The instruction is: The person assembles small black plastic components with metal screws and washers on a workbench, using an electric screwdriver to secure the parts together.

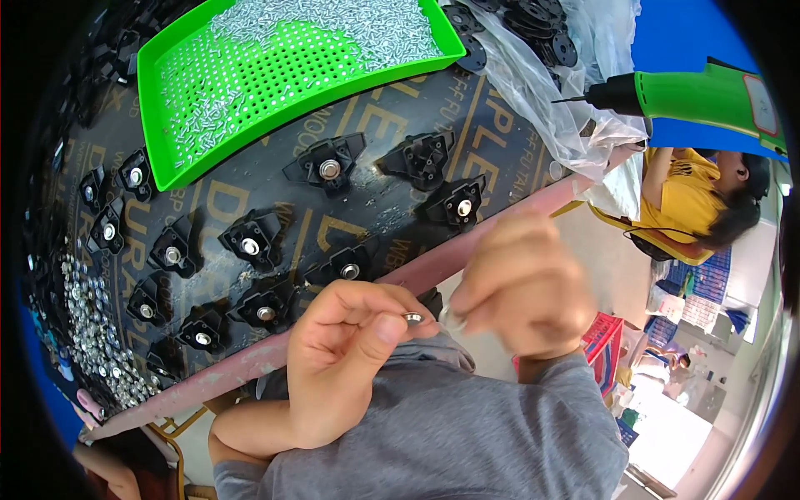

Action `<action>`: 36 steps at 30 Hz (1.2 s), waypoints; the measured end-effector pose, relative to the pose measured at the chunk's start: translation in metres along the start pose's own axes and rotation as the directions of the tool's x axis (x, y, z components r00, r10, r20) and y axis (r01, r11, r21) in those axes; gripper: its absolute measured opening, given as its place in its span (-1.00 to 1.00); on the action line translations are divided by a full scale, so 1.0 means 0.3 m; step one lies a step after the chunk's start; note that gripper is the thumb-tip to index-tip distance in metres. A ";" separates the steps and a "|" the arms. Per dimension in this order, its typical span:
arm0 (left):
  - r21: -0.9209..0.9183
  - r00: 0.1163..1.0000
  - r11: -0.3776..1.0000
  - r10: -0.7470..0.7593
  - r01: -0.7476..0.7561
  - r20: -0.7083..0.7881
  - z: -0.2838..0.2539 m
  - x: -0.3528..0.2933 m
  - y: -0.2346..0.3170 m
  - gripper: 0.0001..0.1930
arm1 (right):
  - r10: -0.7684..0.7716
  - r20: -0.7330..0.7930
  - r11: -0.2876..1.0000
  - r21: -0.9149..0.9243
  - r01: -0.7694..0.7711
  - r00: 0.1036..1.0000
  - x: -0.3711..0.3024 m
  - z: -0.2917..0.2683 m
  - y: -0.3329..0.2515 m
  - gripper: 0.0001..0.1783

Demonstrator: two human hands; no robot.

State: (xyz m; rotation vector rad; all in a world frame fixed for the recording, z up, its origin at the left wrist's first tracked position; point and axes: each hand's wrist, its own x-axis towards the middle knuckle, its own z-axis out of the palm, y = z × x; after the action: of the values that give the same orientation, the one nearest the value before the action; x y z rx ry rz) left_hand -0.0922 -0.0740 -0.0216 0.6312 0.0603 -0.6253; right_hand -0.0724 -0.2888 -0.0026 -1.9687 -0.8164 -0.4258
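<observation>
I see the left hand point(337, 362) palm up, pinching a metal cap point(413, 317) between thumb and fingers, near the table edge point(225, 364). The right hand point(529, 287), curled just beside, is blurred; its grip I cannot tell.

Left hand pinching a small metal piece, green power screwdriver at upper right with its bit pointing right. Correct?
Not quite: in the head view, the bit points left. The rest holds: the green power screwdriver is at upper right, and the left hand is pinching a small metal piece.
</observation>
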 end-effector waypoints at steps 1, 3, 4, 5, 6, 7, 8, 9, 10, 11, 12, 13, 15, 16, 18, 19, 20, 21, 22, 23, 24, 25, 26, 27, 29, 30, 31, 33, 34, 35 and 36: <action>-0.021 1.000 1.000 -0.011 0.011 0.014 -0.001 -0.001 -0.006 -0.87 | 0.029 -0.029 0.997 0.075 -0.026 0.999 0.004 -0.013 0.023 -0.81; -0.005 0.999 0.999 -0.043 0.043 0.020 -0.004 -0.007 -0.013 -0.87 | 0.237 -0.116 0.962 0.166 -0.216 0.965 0.027 -0.016 0.067 -0.79; 0.006 0.996 0.997 -0.079 0.079 0.029 -0.005 -0.008 -0.015 -0.87 | 0.443 -0.180 0.881 0.267 -0.390 0.878 0.040 -0.021 0.090 -0.76; 0.006 0.996 0.997 -0.081 0.081 0.030 -0.001 -0.008 -0.013 -0.87 | 0.444 -0.182 0.881 0.266 -0.391 0.877 0.055 -0.039 0.125 -0.76; 0.066 0.991 0.990 -0.127 0.124 0.032 0.006 -0.009 -0.011 -0.87 | 0.363 -0.096 0.931 0.080 -0.356 0.927 0.071 -0.062 0.165 -0.72; 0.126 0.985 0.978 -0.170 0.165 0.028 0.009 -0.009 -0.010 -0.87 | 0.291 0.008 0.952 -0.100 -0.289 0.957 0.080 -0.073 0.191 -0.69; 0.126 0.985 0.978 -0.170 0.165 0.025 0.009 -0.008 -0.010 -0.87 | 0.292 0.009 0.952 -0.097 -0.290 0.956 0.080 -0.073 0.199 -0.69; 0.126 0.983 0.977 -0.180 0.174 0.038 0.008 -0.008 -0.010 -0.87 | 0.370 0.041 0.929 -0.041 -0.369 0.928 0.079 -0.071 0.205 -0.70; 0.125 0.980 0.975 -0.191 0.184 0.050 0.007 -0.007 -0.011 -0.88 | 0.444 0.078 0.895 0.012 -0.446 0.893 0.078 -0.070 0.212 -0.71; 0.123 0.980 0.975 -0.192 0.185 0.047 0.006 -0.007 -0.010 -0.88 | 0.445 0.080 0.894 0.015 -0.448 0.892 0.081 -0.073 0.222 -0.71; 0.126 0.978 0.974 -0.199 0.190 0.057 0.005 -0.005 -0.007 -0.88 | 0.395 0.131 0.919 -0.059 -0.390 0.909 0.086 -0.080 0.232 -0.73; 0.128 0.976 0.972 -0.207 0.197 0.067 0.005 -0.004 -0.005 -0.88 | 0.347 0.185 0.936 -0.130 -0.327 0.920 0.091 -0.084 0.238 -0.76; 0.136 0.973 0.969 -0.216 0.205 0.076 0.005 0.001 -0.003 -0.87 | 0.330 0.202 0.942 -0.134 -0.308 0.922 0.101 -0.085 0.241 -0.79; 0.146 0.971 0.967 -0.222 0.208 0.087 0.005 0.003 -0.003 -0.87 | 0.310 0.219 0.948 -0.139 -0.285 0.925 0.105 -0.084 0.241 -0.81; 0.139 0.968 0.965 -0.234 0.221 0.088 0.007 0.004 -0.004 -0.86 | 0.291 0.217 0.951 -0.175 -0.256 0.932 0.109 -0.083 0.241 -0.81; 0.134 0.967 0.964 -0.241 0.228 0.088 0.007 0.005 -0.005 -0.86 | 0.266 0.216 0.952 -0.210 -0.221 0.940 0.109 -0.082 0.242 -0.80; 0.133 0.966 0.964 -0.243 0.231 0.088 0.006 0.008 -0.006 -0.86 | 0.268 0.216 0.952 -0.210 -0.224 0.939 0.108 -0.081 0.242 -0.80; 0.135 0.965 0.965 -0.239 0.224 0.104 0.005 0.011 -0.007 -0.86 | 0.256 0.208 0.955 -0.207 -0.214 0.944 0.106 -0.080 0.242 -0.79; 0.138 0.965 0.966 -0.234 0.217 0.119 0.003 0.013 -0.008 -0.86 | 0.244 0.200 0.958 -0.203 -0.203 0.949 0.104 -0.078 0.243 -0.78; 0.138 0.965 0.966 -0.236 0.219 0.118 0.003 0.014 -0.007 -0.86 | 0.245 0.199 0.958 -0.202 -0.205 0.949 0.102 -0.076 0.244 -0.78; 0.134 0.962 0.965 -0.244 0.227 0.121 0.003 0.014 -0.006 -0.86 | 0.230 0.184 0.960 -0.205 -0.191 0.956 0.101 -0.073 0.244 -0.79; 0.130 0.960 0.963 -0.251 0.235 0.125 0.003 0.015 -0.005 -0.86 | 0.214 0.169 0.962 -0.209 -0.178 0.962 0.099 -0.073 0.244 -0.79; 0.130 0.960 0.963 -0.252 0.236 0.125 0.003 0.015 -0.006 -0.86 | 0.215 0.169 0.962 -0.209 -0.178 0.962 0.098 -0.073 0.244 -0.79; 0.133 0.958 0.962 -0.255 0.238 0.134 0.003 0.015 -0.007 -0.86 | 0.216 0.164 0.961 -0.211 -0.180 0.963 0.096 -0.074 0.244 -0.80; 0.137 0.956 0.961 -0.258 0.238 0.144 0.004 0.013 -0.005 -0.85 | 0.215 0.158 0.960 -0.212 -0.180 0.964 0.094 -0.073 0.243 -0.81; 0.141 0.953 0.959 -0.265 0.245 0.148 0.004 0.011 -0.003 -0.86 | 0.209 0.143 0.959 -0.222 -0.175 0.967 0.092 -0.070 0.243 -0.82; 0.145 0.950 0.957 -0.273 0.251 0.154 0.005 0.010 -0.001 -0.86 | 0.204 0.128 0.958 -0.233 -0.170 0.971 0.090 -0.070 0.242 -0.83; 0.153 0.947 0.957 -0.272 0.247 0.170 0.006 0.005 0.004 -0.87 | 0.202 0.130 0.956 -0.242 -0.167 0.971 0.088 -0.070 0.242 -0.83; 0.160 0.944 0.957 -0.272 0.244 0.186 0.007 0.004 0.007 -0.88 | 0.202 0.132 0.954 -0.251 -0.164 0.970 0.088 -0.072 0.243 -0.82; 0.162 0.945 0.957 -0.270 0.241 0.187 0.009 -0.001 0.015 -0.88 | 0.199 0.132 0.955 -0.251 -0.161 0.971 0.083 -0.072 0.249 -0.82; 0.185 0.946 0.953 -0.272 0.240 0.174 0.012 -0.008 0.027 -0.90 | 0.169 0.139 0.958 -0.258 -0.130 0.976 0.076 -0.070 0.257 -0.81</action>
State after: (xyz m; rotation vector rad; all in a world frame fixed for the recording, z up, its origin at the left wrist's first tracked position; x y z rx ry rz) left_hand -0.0902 -0.0696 -0.0138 0.7206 -0.0969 -0.9511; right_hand -0.0019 -0.3251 -0.0271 -2.3038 -0.7338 -0.2933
